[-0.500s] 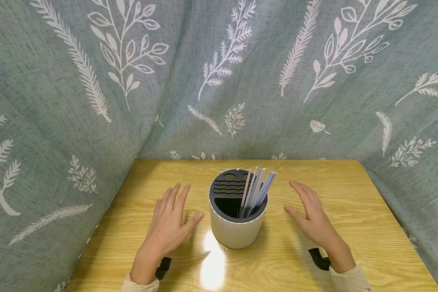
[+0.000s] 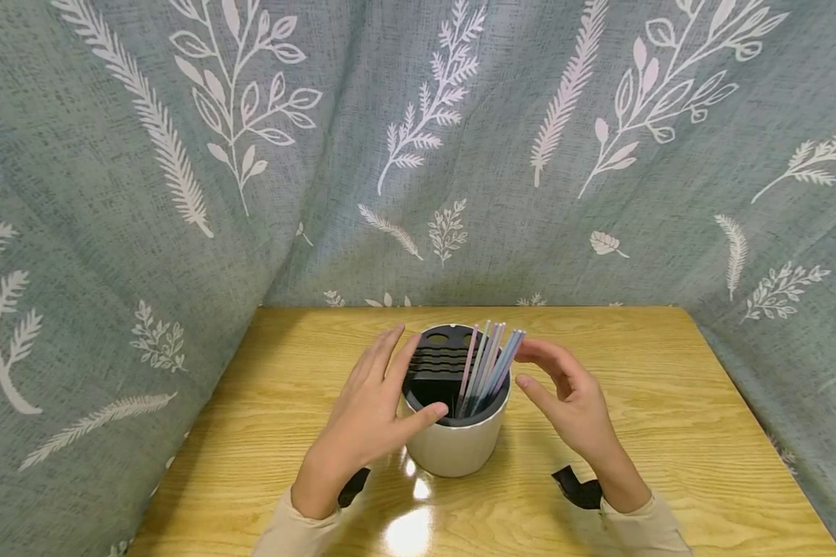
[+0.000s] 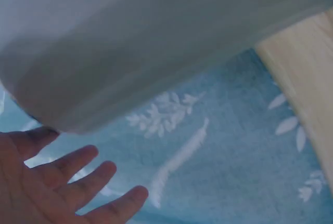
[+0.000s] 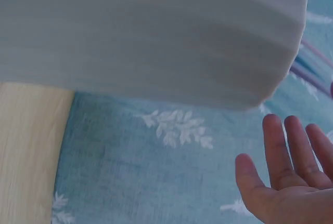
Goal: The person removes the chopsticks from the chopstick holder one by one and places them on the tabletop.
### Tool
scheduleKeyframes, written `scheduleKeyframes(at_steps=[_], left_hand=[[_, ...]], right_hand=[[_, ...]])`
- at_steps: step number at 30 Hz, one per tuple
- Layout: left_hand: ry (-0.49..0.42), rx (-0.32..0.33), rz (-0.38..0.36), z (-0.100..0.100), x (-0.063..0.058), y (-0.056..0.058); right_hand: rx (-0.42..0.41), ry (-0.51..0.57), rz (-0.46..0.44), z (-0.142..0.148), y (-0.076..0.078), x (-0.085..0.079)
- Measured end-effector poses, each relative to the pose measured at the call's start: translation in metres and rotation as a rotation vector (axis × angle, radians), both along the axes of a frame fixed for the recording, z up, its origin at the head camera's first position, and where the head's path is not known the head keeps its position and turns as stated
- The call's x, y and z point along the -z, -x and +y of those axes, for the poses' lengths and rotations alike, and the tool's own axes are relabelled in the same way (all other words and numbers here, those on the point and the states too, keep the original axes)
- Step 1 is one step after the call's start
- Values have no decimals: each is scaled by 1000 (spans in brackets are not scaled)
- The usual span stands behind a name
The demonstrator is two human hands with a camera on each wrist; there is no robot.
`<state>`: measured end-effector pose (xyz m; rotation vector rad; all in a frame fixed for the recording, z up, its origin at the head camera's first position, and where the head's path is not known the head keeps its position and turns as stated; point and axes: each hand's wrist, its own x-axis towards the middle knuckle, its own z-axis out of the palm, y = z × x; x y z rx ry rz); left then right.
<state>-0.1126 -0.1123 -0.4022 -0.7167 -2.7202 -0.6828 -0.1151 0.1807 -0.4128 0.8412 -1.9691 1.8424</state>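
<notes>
A round white holder (image 2: 453, 452) with a dark grey insert (image 2: 435, 365) stands upright on the table. Several thin straw-like sticks (image 2: 491, 363) in pink, blue and purple lean to the right in its front compartment. My left hand (image 2: 365, 410), fingers spread and fairly straight, overlaps the holder's left rim in the head view, thumb across the front rim. On the other side, my right hand (image 2: 578, 410) has its fingertips close to the sticks and the right rim, thumb apart from fingers. The holder's pale wall (image 4: 156, 42) fills the top of the right wrist view.
The wooden table (image 2: 669, 433) carries the holder near its middle. Green-grey cloth (image 2: 362, 255) with white leaf prints hangs behind and along both sides. Each wrist wears a black strap piece (image 2: 578, 489) beneath the sleeve's end.
Both hands have moved inward to the holder. My left hand went right, over the left rim; the right hand went left, its fingers now more bent. The holder and sticks have stayed put.
</notes>
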Motion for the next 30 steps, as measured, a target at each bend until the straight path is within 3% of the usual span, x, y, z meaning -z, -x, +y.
scheduleKeyframes(at_steps=[4, 13, 23, 30], left_hand=[[78, 15, 9, 9, -3, 3], [207, 11, -11, 21, -3, 3], [226, 8, -29, 25, -2, 2], [218, 7, -28, 24, -1, 1]], right_hand=[[-20, 24, 26, -7, 1, -2], [5, -29, -57, -11, 0, 2], [50, -1, -37, -11, 0, 1], [70, 27, 20, -8, 5, -21]])
